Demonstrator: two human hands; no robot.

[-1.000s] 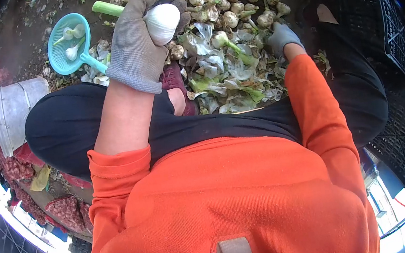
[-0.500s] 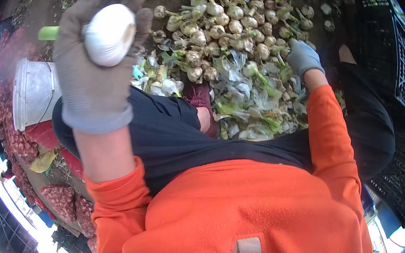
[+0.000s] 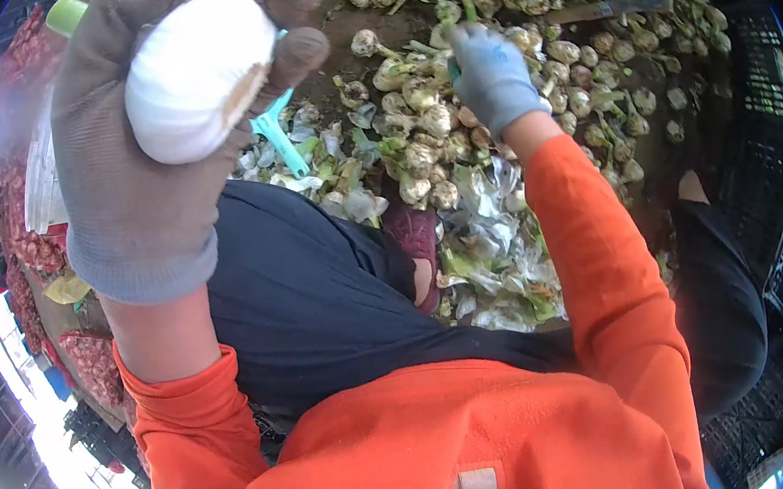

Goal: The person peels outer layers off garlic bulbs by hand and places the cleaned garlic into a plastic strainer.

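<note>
Red mesh sacks (image 3: 91, 361) lie at the far left, beside a partly hidden white bucket (image 3: 41, 178); the left hand (image 3: 136, 162), in a brown-grey knit glove, is raised near the camera, its fingers (image 3: 298, 57) clamped around a clean white garlic bulb (image 3: 194, 79), whose green stalk (image 3: 66, 16) sticks out past the glove; behind that hand, a turquoise plastic handle (image 3: 282, 146) slants over the floor; a maroon shoe (image 3: 412, 232) stands beside loose garlic skins (image 3: 500, 261); the right hand (image 3: 496, 83), in a grey glove, reaches onto the soiled garlic bulbs (image 3: 435, 122), though I cannot tell whether its fingers close on one; farther right, a flat metal blade (image 3: 625, 1) lies among the bulbs; black plastic crates (image 3: 781, 190) stand at the right edge.
</note>
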